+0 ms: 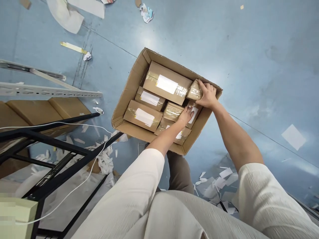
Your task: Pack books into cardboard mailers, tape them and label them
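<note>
A large open cardboard carton (pixel 127 89) stands in front of me with several smaller taped boxes inside. My right hand (pixel 208 95) reaches into its right corner, thumb and fingers around a small taped box (pixel 194 91). My left hand (pixel 186 115) lies with its fingers stretched out over the edge between a tape-wrapped box (pixel 172 111) and a labelled box (pixel 194 114) beside it. Beyond them is a bigger box (pixel 154 74) with a white label. Two more labelled boxes, a narrow one (pixel 149 99) and a wider one (pixel 142 116), fill the left side.
A black metal frame (pixel 57 142) with a white cable (pixel 84 181) stands at left, near brown cartons (pixel 50 109) and a pale metal rail (pixel 50 89). Paper scraps (pixel 219 186) litter the blue floor (pixel 261 76). A trousered leg (pixel 179 172) shows below the carton.
</note>
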A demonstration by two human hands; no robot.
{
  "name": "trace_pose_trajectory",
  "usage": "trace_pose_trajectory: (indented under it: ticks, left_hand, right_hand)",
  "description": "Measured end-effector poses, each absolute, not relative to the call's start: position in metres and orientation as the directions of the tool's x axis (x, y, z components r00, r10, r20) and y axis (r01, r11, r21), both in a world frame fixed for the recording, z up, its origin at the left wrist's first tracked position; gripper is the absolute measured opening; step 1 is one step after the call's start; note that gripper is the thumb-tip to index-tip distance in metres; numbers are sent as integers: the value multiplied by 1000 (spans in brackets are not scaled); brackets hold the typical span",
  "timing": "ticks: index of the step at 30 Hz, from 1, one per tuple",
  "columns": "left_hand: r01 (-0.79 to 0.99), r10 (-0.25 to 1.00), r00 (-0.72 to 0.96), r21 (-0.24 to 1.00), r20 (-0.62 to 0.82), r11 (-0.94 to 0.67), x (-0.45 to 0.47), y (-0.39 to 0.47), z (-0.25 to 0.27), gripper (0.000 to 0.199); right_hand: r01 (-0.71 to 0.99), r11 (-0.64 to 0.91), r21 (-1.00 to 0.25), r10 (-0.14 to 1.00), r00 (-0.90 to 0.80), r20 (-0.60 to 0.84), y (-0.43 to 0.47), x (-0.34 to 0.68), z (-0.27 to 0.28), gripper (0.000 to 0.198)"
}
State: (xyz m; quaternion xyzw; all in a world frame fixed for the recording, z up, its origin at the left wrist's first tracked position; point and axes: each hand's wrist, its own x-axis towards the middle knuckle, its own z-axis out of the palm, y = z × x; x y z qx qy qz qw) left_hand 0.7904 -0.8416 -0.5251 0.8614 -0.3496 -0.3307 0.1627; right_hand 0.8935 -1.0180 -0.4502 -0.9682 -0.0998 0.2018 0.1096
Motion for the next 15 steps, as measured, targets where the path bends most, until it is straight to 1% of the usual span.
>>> trace_pose_trajectory:
  ticks: [5, 8, 10, 13, 15]
  left_hand:
    - [-467, -697, 559, 523, -449, -713, 790, -844, -530, 71]
    - [-492, -701, 549, 502, -456, -711, 789, -843, -526, 69]
    - [-495, -694, 548, 487, -467, -719, 786, -842, -523, 68]
    - [-434, -682, 555, 532, -477, -726, 784, -843, -522, 70]
    - [-395, -675, 565, 563, -474, -726, 784, -845, -525, 70]
  right_hand:
    - [119, -971, -209, 192, 906, -377, -1010, 891, -463, 136]
    - [153, -967, -204, 221, 901, -373, -1002, 887, -464, 136]
    - [165, -963, -214, 233, 910, -344, -1006, 884, -457, 137]
    - [153, -958, -242, 224, 927, -300, -1022, 880, -448, 136]
    - [133, -955, -265, 210, 935, -286, -1031, 879, -451, 134]
